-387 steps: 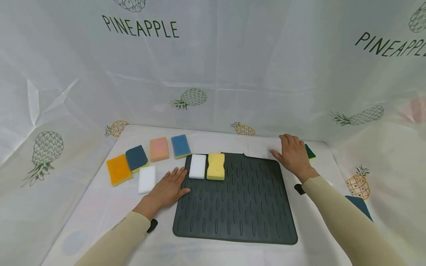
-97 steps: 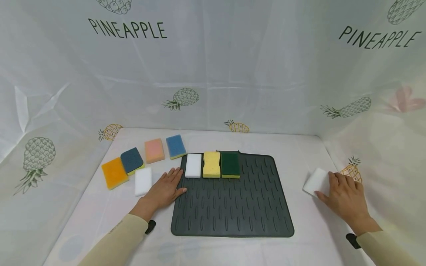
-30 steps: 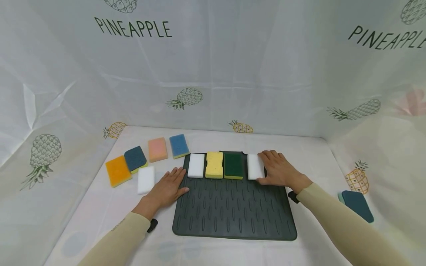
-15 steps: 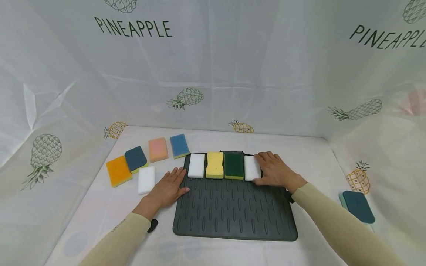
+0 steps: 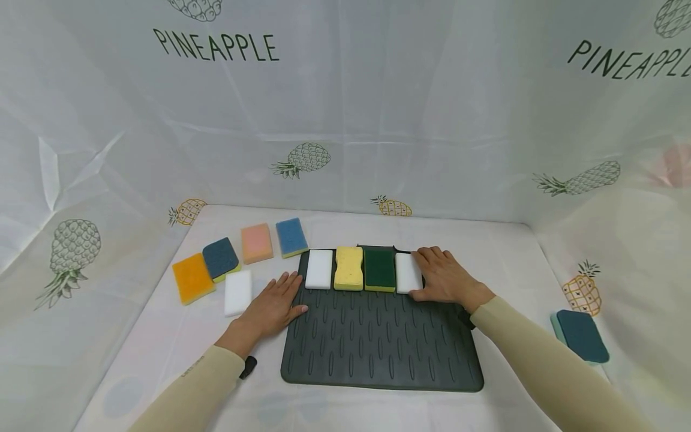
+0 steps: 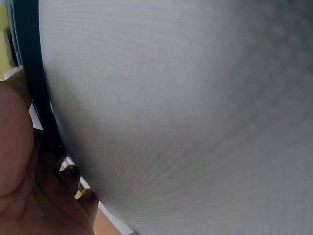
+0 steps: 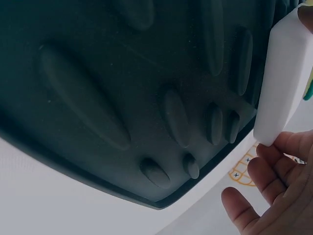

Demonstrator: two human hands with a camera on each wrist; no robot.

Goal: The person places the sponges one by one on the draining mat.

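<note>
A row of sponges lies along the far edge of the dark ribbed mat [image 5: 378, 348]: a white sponge [image 5: 319, 269], a yellow notched sponge [image 5: 348, 268], a dark green scouring sponge [image 5: 379, 269] and a second white sponge [image 5: 408, 273]. My right hand [image 5: 448, 277] pinches that second white sponge by its ends, thumb at the near end and index finger at the far end; the right wrist view shows the sponge [image 7: 281, 78] upon the mat with the other fingers free. My left hand [image 5: 274, 305] rests flat at the mat's left edge, fingers straight.
Left of the mat lie an orange sponge [image 5: 193, 277], a navy sponge [image 5: 220, 258], a pink sponge [image 5: 257, 243], a blue sponge [image 5: 291, 236] and another white sponge [image 5: 238, 293]. A dark blue sponge [image 5: 582, 336] lies at the far right. A pineapple-print curtain [image 5: 345, 108] hangs behind.
The dark green sponge joined the row earlier. My right hand brought the second white sponge from the far right onto the mat, then slid it left beside the green one. My left hand stayed put.
</note>
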